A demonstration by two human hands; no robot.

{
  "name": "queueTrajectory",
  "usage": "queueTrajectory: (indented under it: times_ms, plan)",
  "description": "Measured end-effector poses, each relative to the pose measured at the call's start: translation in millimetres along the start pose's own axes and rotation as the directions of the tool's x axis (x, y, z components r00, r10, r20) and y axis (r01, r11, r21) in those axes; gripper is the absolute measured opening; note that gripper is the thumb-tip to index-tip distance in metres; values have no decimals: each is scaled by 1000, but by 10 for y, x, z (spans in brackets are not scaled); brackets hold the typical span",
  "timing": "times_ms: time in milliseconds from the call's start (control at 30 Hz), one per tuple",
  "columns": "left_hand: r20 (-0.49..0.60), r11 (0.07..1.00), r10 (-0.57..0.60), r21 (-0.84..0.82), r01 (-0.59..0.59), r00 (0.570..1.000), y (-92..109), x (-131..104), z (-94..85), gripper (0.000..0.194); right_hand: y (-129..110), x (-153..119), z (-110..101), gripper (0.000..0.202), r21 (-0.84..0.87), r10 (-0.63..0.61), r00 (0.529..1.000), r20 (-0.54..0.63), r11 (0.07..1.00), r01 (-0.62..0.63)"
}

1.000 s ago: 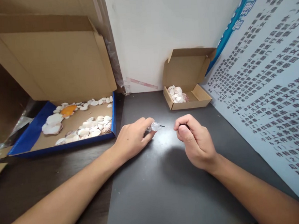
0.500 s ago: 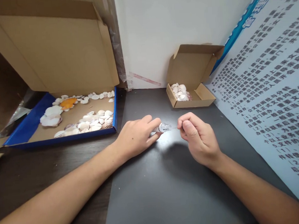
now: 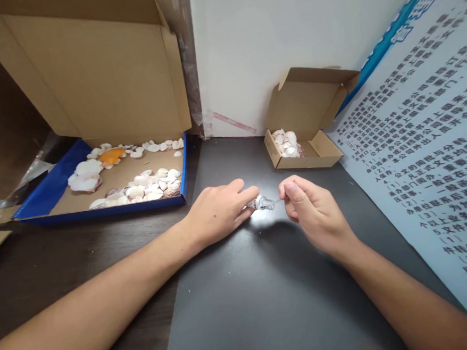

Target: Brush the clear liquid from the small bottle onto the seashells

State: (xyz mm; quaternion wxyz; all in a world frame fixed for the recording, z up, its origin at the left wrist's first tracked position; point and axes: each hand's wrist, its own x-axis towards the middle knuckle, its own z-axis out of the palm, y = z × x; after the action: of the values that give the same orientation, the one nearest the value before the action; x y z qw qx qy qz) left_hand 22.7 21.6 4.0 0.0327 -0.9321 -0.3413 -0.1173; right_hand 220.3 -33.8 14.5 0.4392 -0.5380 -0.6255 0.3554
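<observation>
My left hand (image 3: 220,210) is closed around a small clear bottle (image 3: 261,203) with dark print on it. The bottle lies nearly level above the dark grey mat, its narrow end pointing right; the rest is hidden by my fingers. Facing it, my right hand (image 3: 309,204) is closed in a pinch, thumb against the curled forefinger. A faint, see-through bit (image 3: 278,200) shows between the bottle's end and my right fingertips. What the right fingers hold, if anything, is too small to make out.
At left stands an open blue-edged cardboard box (image 3: 39,207) with white shells and an orange one (image 3: 111,156). A smaller open carton (image 3: 310,161) with shells (image 3: 286,143) sits at the back right. A printed sheet (image 3: 426,183) borders the grey mat (image 3: 235,313) on the right.
The view has shifted slightly, so the boxes appear farther right. The bottle's end now dips a little more toward the mat, while both hands keep their grip.
</observation>
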Motion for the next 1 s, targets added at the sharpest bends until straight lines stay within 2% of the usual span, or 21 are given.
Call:
queueTrajectory:
  times_ms: [133,367,633,767,1000]
  plan:
    - [18,1000,-3,2,3,1000,3,0,-11,10,0,3,10,42,67,20,1000,21,998,-21]
    - [38,1000,-24,-12,25,999,10,-2,-15,10,-9,-39,11,35,-216,-107,993,53,969,116]
    - [40,999,-37,-15,37,999,14,-2,-15,11,-44,-47,-11,35,-229,-147,989,19,962,147]
    - [39,999,-38,-19,39,999,7,3,-15,11,-43,-46,-23,38,-168,-120,993,4,979,119]
    - [25,996,-67,-52,68,997,-30,5,8,13,-5,1,-15,41,115,-2,999,-47,993,8]
